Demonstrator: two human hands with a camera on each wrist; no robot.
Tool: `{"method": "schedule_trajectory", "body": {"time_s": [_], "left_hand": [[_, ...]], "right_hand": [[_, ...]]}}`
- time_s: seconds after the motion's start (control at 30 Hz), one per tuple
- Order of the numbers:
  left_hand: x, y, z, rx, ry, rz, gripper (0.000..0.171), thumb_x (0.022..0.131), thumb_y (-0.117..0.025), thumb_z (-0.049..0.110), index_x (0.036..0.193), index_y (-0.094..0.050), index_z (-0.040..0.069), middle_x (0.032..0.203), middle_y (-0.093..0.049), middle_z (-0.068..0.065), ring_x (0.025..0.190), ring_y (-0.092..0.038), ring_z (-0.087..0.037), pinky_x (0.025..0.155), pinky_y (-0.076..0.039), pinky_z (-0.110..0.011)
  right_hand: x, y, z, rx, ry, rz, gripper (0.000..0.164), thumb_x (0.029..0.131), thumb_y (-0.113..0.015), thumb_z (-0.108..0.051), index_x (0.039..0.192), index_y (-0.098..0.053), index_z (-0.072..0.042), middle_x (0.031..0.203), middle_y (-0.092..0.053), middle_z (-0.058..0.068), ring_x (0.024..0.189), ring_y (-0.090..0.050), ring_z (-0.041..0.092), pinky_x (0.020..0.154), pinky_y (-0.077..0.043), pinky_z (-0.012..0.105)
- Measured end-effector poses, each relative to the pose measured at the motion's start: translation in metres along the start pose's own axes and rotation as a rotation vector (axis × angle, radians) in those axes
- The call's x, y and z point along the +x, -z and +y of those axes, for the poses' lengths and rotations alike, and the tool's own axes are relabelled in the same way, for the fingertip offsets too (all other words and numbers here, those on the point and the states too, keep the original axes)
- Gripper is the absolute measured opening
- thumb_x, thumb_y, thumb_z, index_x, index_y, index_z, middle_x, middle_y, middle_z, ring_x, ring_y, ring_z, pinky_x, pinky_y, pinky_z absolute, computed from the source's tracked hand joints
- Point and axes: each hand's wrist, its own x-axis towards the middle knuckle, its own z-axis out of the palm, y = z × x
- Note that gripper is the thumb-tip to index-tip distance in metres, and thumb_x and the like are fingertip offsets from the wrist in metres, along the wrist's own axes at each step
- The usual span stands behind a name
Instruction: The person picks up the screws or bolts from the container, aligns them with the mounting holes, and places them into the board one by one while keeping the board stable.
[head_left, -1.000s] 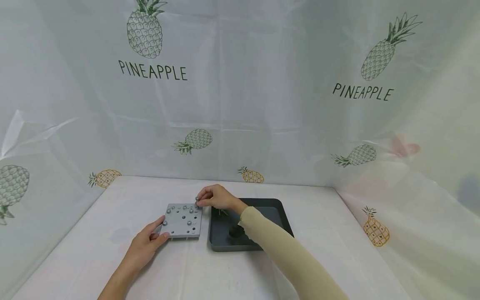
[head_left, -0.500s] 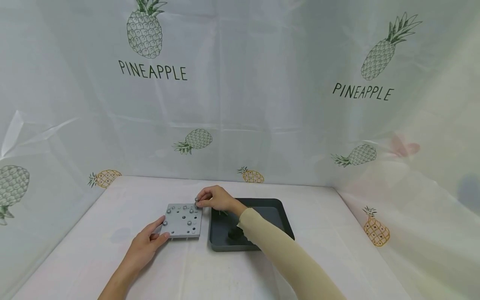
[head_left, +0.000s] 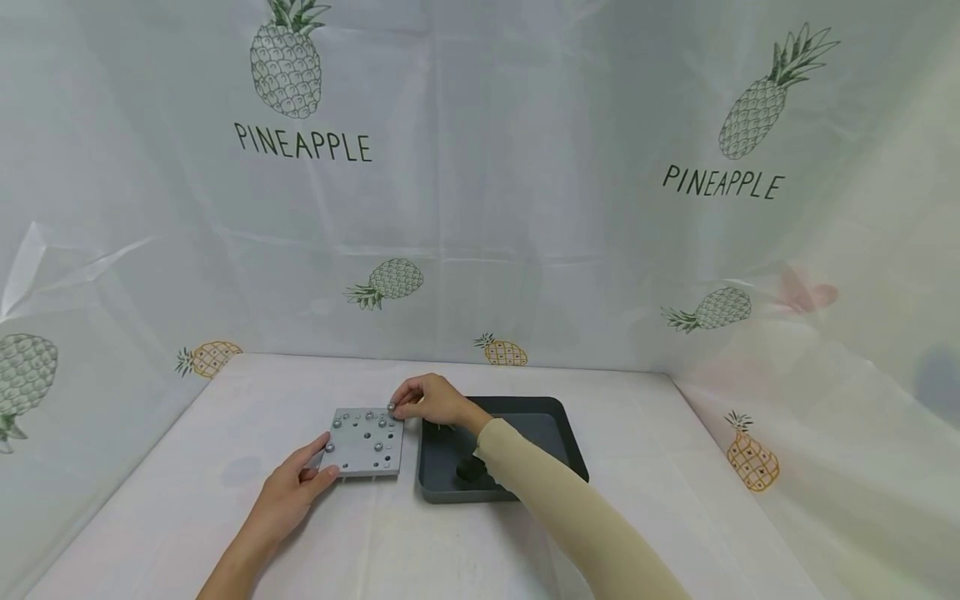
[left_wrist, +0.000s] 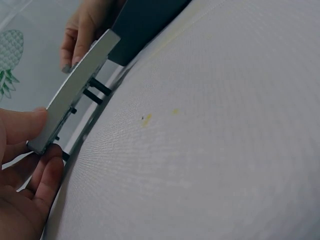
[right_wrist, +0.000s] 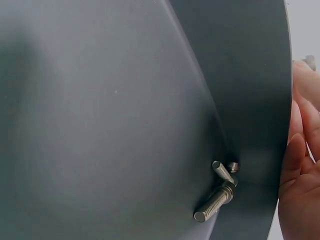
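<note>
From my remote post, I see a sleeve (head_left: 577, 500) crossing the dark tray (head_left: 465, 497), partly hiding a black object (head_left: 468, 469) I cannot identify. The right hand (head_left: 431, 400) pinches a bolt (head_left: 391, 407), its lower end obscured, at the far right corner of the metal plate (head_left: 356, 456); the left hand (head_left: 288, 489) grips the near left.

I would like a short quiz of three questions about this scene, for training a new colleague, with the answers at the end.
1. True or false: the left hand grips the metal plate.
2. In the head view, the dark tray stands: A) left of the metal plate, B) right of it, C) under it.
3. What does the right hand pinch?

Key: 1. True. 2. B. 3. A small metal part.
</note>
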Motion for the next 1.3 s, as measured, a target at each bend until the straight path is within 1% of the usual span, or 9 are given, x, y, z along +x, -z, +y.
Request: {"method": "schedule_trajectory", "body": {"time_s": [0.07,0.23,0.43,0.53,0.7,0.8,1.0,1.13,1.3], "left_hand": [[0.000,0.000,0.000,0.003,-0.002,-0.001,0.078,0.105,-0.067,0.042,0.169,-0.031,0.016,0.163,-0.042,-0.022,0.122,-0.052,-0.030,0.105,-0.043,-0.051],[0.001,0.000,0.000,0.008,-0.008,-0.002,0.078,0.105,-0.068,0.042,0.169,-0.031,0.016,0.162,-0.044,-0.021,0.121,-0.052,-0.029,0.103,-0.043,-0.049],[0.001,0.000,0.001,0.021,-0.011,0.000,0.077,0.105,-0.067,0.042,0.169,-0.032,0.016,0.159,-0.047,-0.021,0.120,-0.052,-0.029,0.103,-0.043,-0.050],[0.001,0.000,0.002,0.022,-0.007,0.001,0.077,0.105,-0.067,0.043,0.169,-0.031,0.017,0.160,-0.044,-0.021,0.122,-0.052,-0.030,0.104,-0.043,-0.052],[0.002,0.000,0.000,0.020,0.005,-0.004,0.078,0.105,-0.067,0.042,0.169,-0.030,0.017,0.164,-0.039,-0.021,0.124,-0.049,-0.031,0.105,-0.042,-0.051],[0.002,-0.001,0.000,0.020,0.009,-0.004,0.078,0.105,-0.067,0.042,0.169,-0.030,0.017,0.164,-0.039,-0.021,0.124,-0.048,-0.032,0.105,-0.041,-0.051],[0.001,0.000,-0.001,0.025,0.009,0.002,0.078,0.105,-0.067,0.042,0.169,-0.031,0.017,0.161,-0.041,-0.020,0.123,-0.048,-0.031,0.103,-0.042,-0.049],[0.001,0.000,0.000,0.031,0.007,0.002,0.078,0.105,-0.067,0.042,0.169,-0.030,0.016,0.160,-0.043,-0.020,0.121,-0.049,-0.031,0.101,-0.043,-0.048],[0.000,0.000,0.002,0.023,-0.006,-0.004,0.077,0.106,-0.067,0.041,0.169,-0.030,0.016,0.163,-0.041,-0.021,0.123,-0.048,-0.031,0.105,-0.042,-0.052]], "right_hand": [[0.000,0.001,0.000,-0.006,0.007,-0.005,0.013,0.096,-0.082,-0.015,0.108,-0.080,-0.016,0.100,-0.078,-0.007,0.093,-0.068,0.003,0.085,-0.054,0.023],[-0.005,0.006,-0.003,-0.036,0.028,-0.030,0.018,0.096,-0.081,-0.012,0.114,-0.079,-0.013,0.104,-0.079,-0.005,0.094,-0.068,0.003,0.087,-0.054,0.023],[-0.019,0.023,-0.008,-0.058,0.056,-0.033,0.026,0.098,-0.078,-0.011,0.124,-0.077,-0.007,0.118,-0.077,0.004,0.098,-0.068,0.004,0.092,-0.055,0.023],[-0.028,0.035,-0.014,-0.091,0.068,-0.016,0.027,0.099,-0.078,-0.012,0.125,-0.076,-0.009,0.122,-0.076,0.006,0.103,-0.069,0.009,0.094,-0.055,0.024],[-0.045,0.052,-0.020,-0.146,0.050,-0.002,0.029,0.099,-0.077,-0.012,0.128,-0.074,-0.013,0.128,-0.074,0.011,0.109,-0.071,0.022,0.093,-0.056,0.028],[-0.055,0.058,-0.016,-0.179,0.026,-0.004,0.032,0.099,-0.077,-0.014,0.130,-0.073,-0.009,0.129,-0.073,0.014,0.109,-0.072,0.025,0.091,-0.057,0.029],[-0.069,0.064,0.000,-0.228,-0.051,-0.028,0.039,0.098,-0.078,-0.016,0.134,-0.070,-0.006,0.128,-0.073,0.011,0.110,-0.072,0.025,0.091,-0.058,0.031],[-0.072,0.064,0.009,-0.260,-0.073,-0.054,0.042,0.096,-0.081,-0.018,0.135,-0.071,-0.006,0.125,-0.073,0.009,0.108,-0.072,0.023,0.091,-0.057,0.032],[-0.070,0.061,0.014,-0.284,-0.081,-0.093,0.042,0.096,-0.081,-0.017,0.135,-0.071,-0.006,0.126,-0.074,0.009,0.108,-0.073,0.020,0.091,-0.057,0.030]]}}
